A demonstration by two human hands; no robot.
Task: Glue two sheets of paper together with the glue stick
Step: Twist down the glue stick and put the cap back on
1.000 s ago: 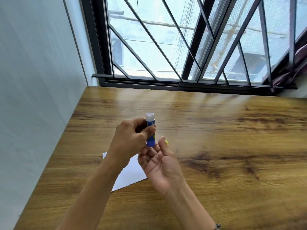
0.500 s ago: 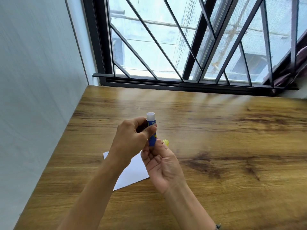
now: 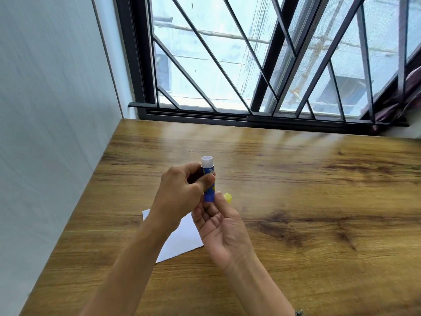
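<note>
— Any writing to be read here?

— Only on the glue stick [image 3: 209,181]. Its blue barrel carries a label with a few pale marks just under the white collar and a yellow patch lower down, toward the base.

— Can you make out a brand or a word?

— No. The marks are too small and blurred, and the thumb of the left hand [image 3: 182,197], which grips the barrel, covers the middle of the label.

— And the yellow cap [image 3: 228,198], just right of the glue stick's base?

— Plain, no lettering that I can see.

— The paper [image 3: 180,238] below the glue stick?

— Blank white where it shows.
</note>
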